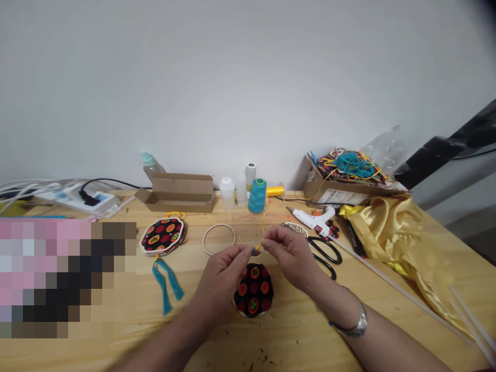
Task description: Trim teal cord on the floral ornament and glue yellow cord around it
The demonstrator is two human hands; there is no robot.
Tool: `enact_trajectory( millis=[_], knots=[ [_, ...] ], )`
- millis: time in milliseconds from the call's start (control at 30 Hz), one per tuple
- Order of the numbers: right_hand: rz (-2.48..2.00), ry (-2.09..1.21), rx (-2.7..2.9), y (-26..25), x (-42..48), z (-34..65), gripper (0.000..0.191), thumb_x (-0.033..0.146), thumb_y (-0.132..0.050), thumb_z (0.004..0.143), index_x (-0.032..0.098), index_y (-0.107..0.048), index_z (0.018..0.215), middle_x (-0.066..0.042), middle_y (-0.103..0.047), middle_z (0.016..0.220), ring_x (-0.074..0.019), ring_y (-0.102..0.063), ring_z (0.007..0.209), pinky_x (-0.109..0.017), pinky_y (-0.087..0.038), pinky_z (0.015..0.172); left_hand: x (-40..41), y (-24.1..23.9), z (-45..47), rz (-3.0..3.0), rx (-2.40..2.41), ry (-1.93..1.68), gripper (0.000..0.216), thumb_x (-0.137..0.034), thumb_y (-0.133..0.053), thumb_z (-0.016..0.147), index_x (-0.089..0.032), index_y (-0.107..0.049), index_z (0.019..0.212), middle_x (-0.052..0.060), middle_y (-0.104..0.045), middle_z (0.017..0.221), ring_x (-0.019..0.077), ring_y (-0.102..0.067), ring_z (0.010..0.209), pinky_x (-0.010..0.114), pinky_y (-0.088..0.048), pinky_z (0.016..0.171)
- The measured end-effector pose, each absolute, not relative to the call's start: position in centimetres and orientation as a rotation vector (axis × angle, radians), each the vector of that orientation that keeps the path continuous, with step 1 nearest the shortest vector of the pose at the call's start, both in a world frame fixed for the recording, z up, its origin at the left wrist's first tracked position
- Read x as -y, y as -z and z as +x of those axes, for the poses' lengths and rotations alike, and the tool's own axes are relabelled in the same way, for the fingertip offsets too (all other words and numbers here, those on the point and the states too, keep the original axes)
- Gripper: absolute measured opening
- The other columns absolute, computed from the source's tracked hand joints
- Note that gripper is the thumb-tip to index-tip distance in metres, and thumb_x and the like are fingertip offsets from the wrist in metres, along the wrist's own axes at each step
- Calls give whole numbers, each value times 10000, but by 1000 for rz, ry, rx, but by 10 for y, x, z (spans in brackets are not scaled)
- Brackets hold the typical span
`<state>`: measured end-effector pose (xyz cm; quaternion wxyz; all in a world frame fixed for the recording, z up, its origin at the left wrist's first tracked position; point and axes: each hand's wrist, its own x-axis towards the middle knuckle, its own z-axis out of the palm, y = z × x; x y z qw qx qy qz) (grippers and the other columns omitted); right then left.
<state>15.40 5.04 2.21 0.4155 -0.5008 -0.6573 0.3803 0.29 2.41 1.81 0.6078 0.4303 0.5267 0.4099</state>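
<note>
My left hand (227, 271) pinches a small bit of teal thread (254, 252), most of it hidden behind the fingers. Thumb and fingertips of my right hand (290, 257) are closed on a thin yellow cord (258, 247) right beside it. Under both hands lies a scalloped black fabric piece (253, 292) with red and orange flower motifs and a pale rim. Further left, a similar patterned ornament (161, 235) has a yellow loop on top and a teal tassel (168, 279) hanging below.
Behind the hands are a wooden ring (219, 226), a teal thread cone (258, 196), a yellow spool (276, 191) and white bottles (227, 194). Black-handled scissors (327, 253), a glue gun (315, 219), gold satin (391, 222) and a filled carton (341, 195) are at right.
</note>
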Motion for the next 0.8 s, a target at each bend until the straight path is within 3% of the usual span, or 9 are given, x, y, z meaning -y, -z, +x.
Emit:
enact_trajectory(
  millis=[167, 367, 600, 700, 800],
  knots=[
    [-1269, -936, 1654, -21, -51, 154, 152, 247, -522, 783, 167, -538, 655, 11, -546, 628, -115, -476, 612, -235, -383, 589, -23, -21, 4, 1028, -1247, -936, 333, -455, -596, 715, -153, -704, 807, -78, -355, 418, 62, -254, 386, 198, -206, 403],
    [-1256, -909, 1652, -20, -53, 156, 152, 240, -505, 790, 169, -522, 657, 14, -531, 620, -111, -461, 605, -233, -382, 581, -21, -22, 5, 1073, -1250, -955, 279, -417, -606, 701, -164, -707, 758, -14, -562, 542, 103, -454, 475, 208, -321, 456],
    [-1274, -950, 1643, -19, -57, 158, 153, 252, -518, 771, 167, -519, 644, 19, -501, 589, -108, -428, 575, -231, -363, 550, -21, -19, 3, 1103, -1252, -913, 274, -414, -578, 739, -166, -692, 748, -38, -493, 493, 76, -378, 432, 192, -278, 423],
    [-1254, -997, 1630, -17, -57, 158, 151, 257, -519, 776, 166, -523, 655, 18, -511, 608, -108, -435, 591, -232, -367, 562, -21, -18, 5, 1059, -1233, -945, 287, -417, -588, 734, -180, -702, 848, -20, -563, 568, 93, -438, 484, 192, -308, 444],
    [-1232, -1025, 1619, -17, -55, 157, 151, 266, -521, 780, 169, -526, 665, 21, -513, 610, -109, -442, 594, -229, -369, 561, -20, -17, 7, 1021, -1216, -974, 275, -417, -617, 706, -189, -709, 830, -1, -628, 667, 127, -518, 594, 204, -375, 516]
  ],
)
